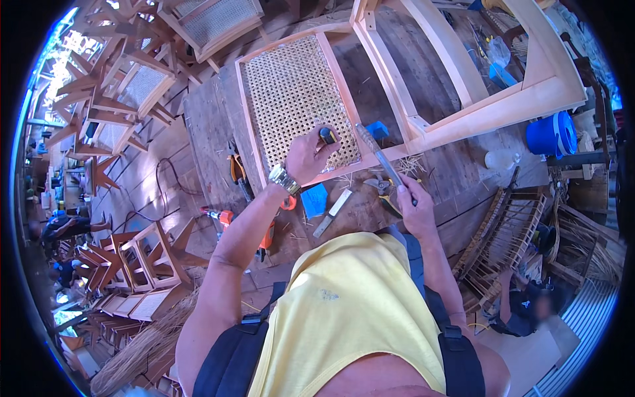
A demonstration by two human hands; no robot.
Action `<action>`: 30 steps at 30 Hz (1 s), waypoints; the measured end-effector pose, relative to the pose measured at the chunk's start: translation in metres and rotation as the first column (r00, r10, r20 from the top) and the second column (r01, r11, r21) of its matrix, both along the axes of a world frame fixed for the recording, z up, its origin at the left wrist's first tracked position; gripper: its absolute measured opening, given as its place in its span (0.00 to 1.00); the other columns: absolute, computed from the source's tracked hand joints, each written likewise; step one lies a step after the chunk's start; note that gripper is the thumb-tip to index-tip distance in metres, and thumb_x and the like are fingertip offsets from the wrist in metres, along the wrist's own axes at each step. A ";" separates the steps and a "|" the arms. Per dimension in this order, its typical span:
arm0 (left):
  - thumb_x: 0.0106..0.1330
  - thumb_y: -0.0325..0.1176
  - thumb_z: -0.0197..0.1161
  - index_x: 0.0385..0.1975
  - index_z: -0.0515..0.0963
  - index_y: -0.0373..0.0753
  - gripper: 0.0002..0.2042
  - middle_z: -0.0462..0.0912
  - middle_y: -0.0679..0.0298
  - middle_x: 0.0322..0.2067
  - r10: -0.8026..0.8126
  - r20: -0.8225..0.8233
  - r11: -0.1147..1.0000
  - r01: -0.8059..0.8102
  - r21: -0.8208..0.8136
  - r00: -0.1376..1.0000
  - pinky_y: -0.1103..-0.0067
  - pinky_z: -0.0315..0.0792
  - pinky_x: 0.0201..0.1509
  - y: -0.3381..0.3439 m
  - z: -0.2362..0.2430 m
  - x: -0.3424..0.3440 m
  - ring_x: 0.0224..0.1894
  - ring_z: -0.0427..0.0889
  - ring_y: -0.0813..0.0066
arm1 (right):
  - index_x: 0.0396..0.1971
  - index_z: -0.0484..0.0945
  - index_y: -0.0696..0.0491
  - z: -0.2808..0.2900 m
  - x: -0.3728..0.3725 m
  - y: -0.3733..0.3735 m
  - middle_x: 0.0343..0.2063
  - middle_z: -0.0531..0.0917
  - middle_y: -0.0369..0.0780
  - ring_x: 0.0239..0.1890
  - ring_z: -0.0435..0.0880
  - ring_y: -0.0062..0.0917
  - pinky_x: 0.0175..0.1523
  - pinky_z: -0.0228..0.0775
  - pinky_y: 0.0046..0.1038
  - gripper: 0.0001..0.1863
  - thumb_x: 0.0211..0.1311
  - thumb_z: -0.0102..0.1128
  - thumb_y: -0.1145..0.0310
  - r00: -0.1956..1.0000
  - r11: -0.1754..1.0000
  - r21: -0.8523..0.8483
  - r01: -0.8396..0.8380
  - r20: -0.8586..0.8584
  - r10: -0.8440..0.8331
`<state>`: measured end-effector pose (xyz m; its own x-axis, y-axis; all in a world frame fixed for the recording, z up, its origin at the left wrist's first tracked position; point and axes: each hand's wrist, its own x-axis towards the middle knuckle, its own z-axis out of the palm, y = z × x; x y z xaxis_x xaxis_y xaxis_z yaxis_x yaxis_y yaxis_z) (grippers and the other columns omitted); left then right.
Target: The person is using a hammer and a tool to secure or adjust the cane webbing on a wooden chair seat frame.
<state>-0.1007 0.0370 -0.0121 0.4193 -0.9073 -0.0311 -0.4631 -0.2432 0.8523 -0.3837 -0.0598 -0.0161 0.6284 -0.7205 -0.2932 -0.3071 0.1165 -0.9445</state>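
I stand over a worn wooden workbench (211, 132) and look down past my yellow shirt at both hands. My left hand (307, 155), with a metal watch at the wrist, is closed around a small tool with a blue and yellow handle (327, 135). Its tip presses on the lower right corner of a woven cane panel (294, 92) set in a pale wooden frame (246, 106) that lies flat on the bench. My right hand (413, 205) is closed around the handle of a long, flat metal file (378, 153), which slants up and to the left, its far end over the frame's lower rail, near my left hand.

A larger pale chair frame (549, 83) lies on the bench to the right. Between my hands, on the bench, lie a blue sheet (315, 200), a flat metal strip (333, 212), a small blue block (378, 129) and loose cane scraps. An orange power drill (221, 217) lies left of my forearm. At the far right a blue bucket (550, 134) lies on its side; I cannot tell what it holds. Stacked chair frames (132, 86) fill the floor to the left.
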 end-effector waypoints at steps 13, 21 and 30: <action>0.66 0.23 0.65 0.44 0.79 0.34 0.08 0.86 0.64 0.33 0.038 -0.087 0.989 -0.050 -0.141 0.996 0.82 0.80 0.44 0.012 0.013 -0.008 0.38 0.86 0.79 | 0.58 0.76 0.59 0.010 -0.007 0.002 0.33 0.78 0.30 0.30 0.70 0.09 0.34 0.63 0.15 0.18 0.72 0.51 0.72 0.994 0.981 -0.164 -0.104 0.005 0.106; 0.63 0.27 0.66 0.45 0.79 0.41 0.11 0.87 0.60 0.37 0.045 0.103 0.993 -0.033 -0.112 0.994 0.78 0.78 0.39 0.034 -0.008 -0.026 0.35 0.87 0.66 | 0.58 0.76 0.58 -0.001 -0.007 0.021 0.34 0.79 0.31 0.30 0.71 0.09 0.35 0.64 0.15 0.18 0.71 0.52 0.73 0.993 0.969 -0.217 -0.116 0.007 0.120; 0.65 0.25 0.67 0.45 0.79 0.38 0.10 0.88 0.66 0.38 0.418 -0.441 0.785 -0.560 -0.264 0.794 0.82 0.78 0.45 0.051 -0.018 0.002 0.40 0.84 0.84 | 0.60 0.71 0.58 0.014 -0.018 -0.015 0.20 0.70 0.28 0.19 0.66 0.08 0.24 0.60 0.14 0.18 0.75 0.48 0.70 0.995 0.997 0.010 0.078 0.068 -0.078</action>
